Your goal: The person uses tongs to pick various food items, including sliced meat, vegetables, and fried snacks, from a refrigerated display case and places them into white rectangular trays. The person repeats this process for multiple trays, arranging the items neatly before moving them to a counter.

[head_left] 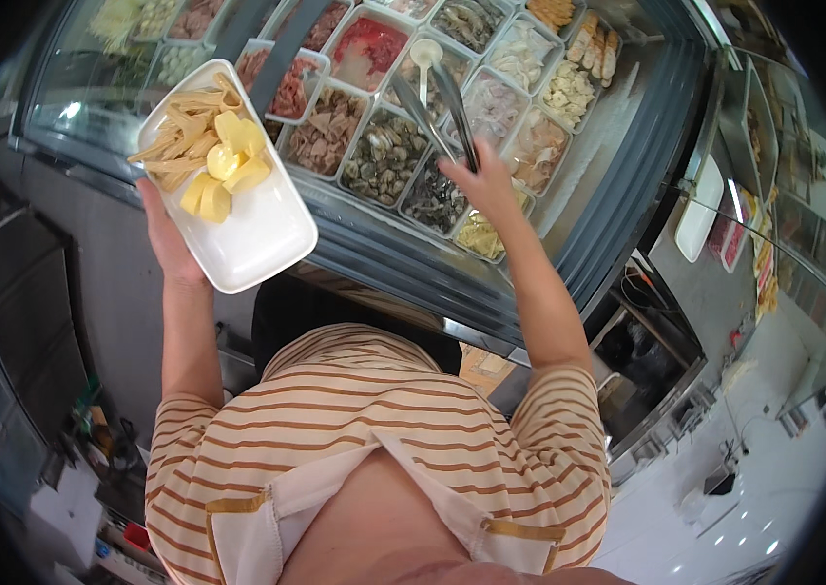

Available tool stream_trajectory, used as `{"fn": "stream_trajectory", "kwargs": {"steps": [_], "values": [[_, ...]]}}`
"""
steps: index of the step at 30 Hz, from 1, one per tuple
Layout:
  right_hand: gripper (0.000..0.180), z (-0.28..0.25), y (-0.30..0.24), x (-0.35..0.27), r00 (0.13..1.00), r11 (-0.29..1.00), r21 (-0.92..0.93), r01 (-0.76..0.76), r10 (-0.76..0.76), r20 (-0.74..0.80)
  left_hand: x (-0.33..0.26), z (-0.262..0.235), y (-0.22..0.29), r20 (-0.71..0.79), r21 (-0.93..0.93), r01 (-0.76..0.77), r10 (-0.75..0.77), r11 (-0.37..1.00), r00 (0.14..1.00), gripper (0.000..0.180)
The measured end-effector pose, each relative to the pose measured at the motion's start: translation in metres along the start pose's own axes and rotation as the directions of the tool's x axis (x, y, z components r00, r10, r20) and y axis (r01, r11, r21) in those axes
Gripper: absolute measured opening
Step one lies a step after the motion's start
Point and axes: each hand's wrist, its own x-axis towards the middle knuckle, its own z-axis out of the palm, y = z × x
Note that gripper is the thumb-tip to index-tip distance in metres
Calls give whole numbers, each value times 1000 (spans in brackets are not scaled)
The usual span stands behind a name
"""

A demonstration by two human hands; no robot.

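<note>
My left hand (pixel 171 239) grips a white rectangular tray (pixel 257 239) from its left side, with the fingers hidden beneath it. Tan strips that look like dried bean curd sticks (pixel 187 132) lie at the tray's far end, beside thick pale-yellow slices (pixel 240 156) resembling egg tofu. Metal tongs (pixel 459 117) are in my right hand (pixel 486 185), above the containers in a chilled display case. Their arms are spread, and I see no food between them. Below them are a container of dark grey pieces (pixel 435 200) and one of shellfish meat (pixel 385 151).
Several containers of meat, shrimp (pixel 469 21) and seafood fill the case. A white spoon (pixel 424 58) rests among them. The case's grey sliding frame (pixel 617 185) runs along the right. Another white tray (pixel 700 210) stands farther right, near glass shelving.
</note>
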Motion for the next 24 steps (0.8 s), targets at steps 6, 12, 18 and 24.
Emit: {"fn": "stream_trajectory", "kwargs": {"steps": [6,12,18,24], "values": [[43,-9,72,-73,965,892,-452,-34,146,216,-59,-11,-58,52,-212,21,-10,977,999,65],[42,19,29,-49,970,825,-565,28,115,216,-86,-27,-77,15,-261,9,-5,965,1000,66],[38,51,14,-17,976,790,-608,82,62,211,-96,-39,-76,-25,-273,-47,42,961,999,66],[37,71,-5,2,960,758,-648,71,124,251,-93,-53,-73,-62,-313,-63,45,948,997,66]]}}
